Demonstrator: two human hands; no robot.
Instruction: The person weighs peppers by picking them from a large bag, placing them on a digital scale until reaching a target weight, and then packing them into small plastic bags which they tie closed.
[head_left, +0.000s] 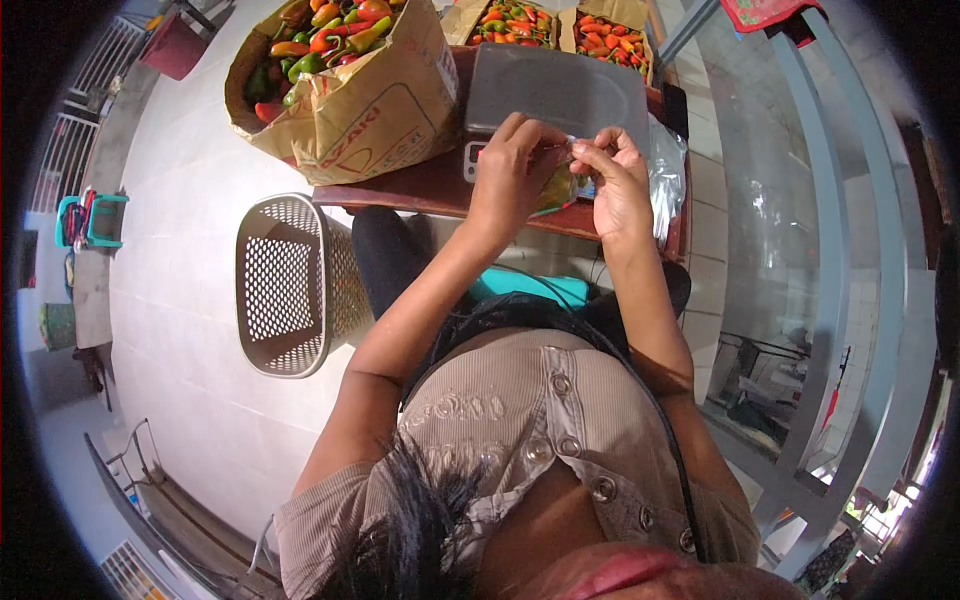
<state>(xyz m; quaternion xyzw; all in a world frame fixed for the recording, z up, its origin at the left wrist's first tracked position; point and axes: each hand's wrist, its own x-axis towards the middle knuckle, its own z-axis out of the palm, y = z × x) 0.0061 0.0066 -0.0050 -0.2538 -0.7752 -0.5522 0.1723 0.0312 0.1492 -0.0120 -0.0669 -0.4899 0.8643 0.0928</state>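
Observation:
Above the front edge of a small brown table (405, 191), both my hands meet at the top of a small clear plastic bag (556, 189). Green, yellow and red pieces, apparently peppers, show inside it. My left hand (517, 154) pinches the bag's gathered top and hides part of the bag. Thumb and forefinger of my right hand (621, 176) grip the same top from the other side. Directly behind my hands lies the grey platform of a digital scale (555, 82). Part of its lit red display shows beside my left hand.
A large brown paper bag (382, 127) full of mixed peppers stands at the table's left. Two smaller boxes of peppers (517, 26) (611, 45) sit behind the scale. Clear plastic bags (666, 176) hang at the right edge. A perforated plastic basket (322, 300) stands on the floor.

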